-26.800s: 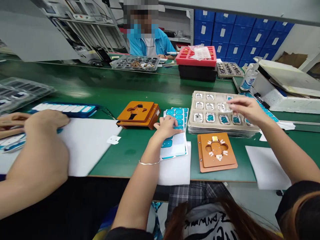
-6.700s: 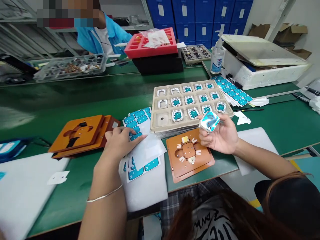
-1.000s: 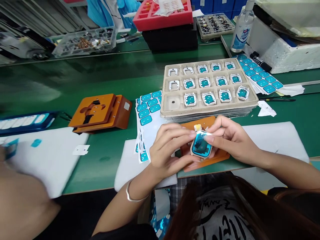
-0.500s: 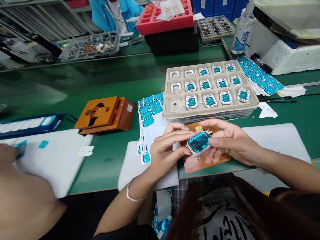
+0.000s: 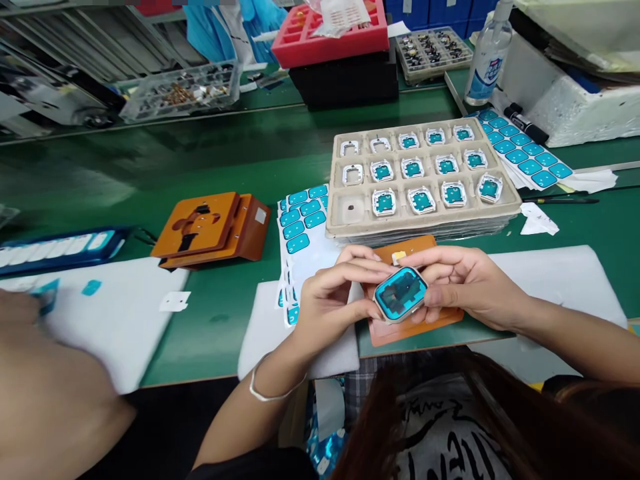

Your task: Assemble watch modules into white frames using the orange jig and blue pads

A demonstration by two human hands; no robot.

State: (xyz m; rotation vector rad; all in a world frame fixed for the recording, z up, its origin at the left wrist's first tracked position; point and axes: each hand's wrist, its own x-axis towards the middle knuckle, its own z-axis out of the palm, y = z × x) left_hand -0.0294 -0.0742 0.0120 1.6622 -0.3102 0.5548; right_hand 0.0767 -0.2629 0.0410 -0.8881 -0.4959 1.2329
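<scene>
Between both hands I hold a silver watch case with blue film showing across its face. My left hand grips its left edge between thumb and fingers. The fingers and thumb of my right hand close on its right side. Beneath the hands lies an orange jig plate, partly hidden, with a small yellow piece near its far edge. Just beyond stands a beige tray of watch frames, most of them with blue film. Sheets of blue stickers lie left of the tray.
To the left sit an orange fixture and a white foam mat, with a co-worker's arm over it. A red bin, a clear bottle and a foam box stand farther back.
The watch case has turned in my hands so its face shows more fully. My right thumb has moved off its face to the right edge.
</scene>
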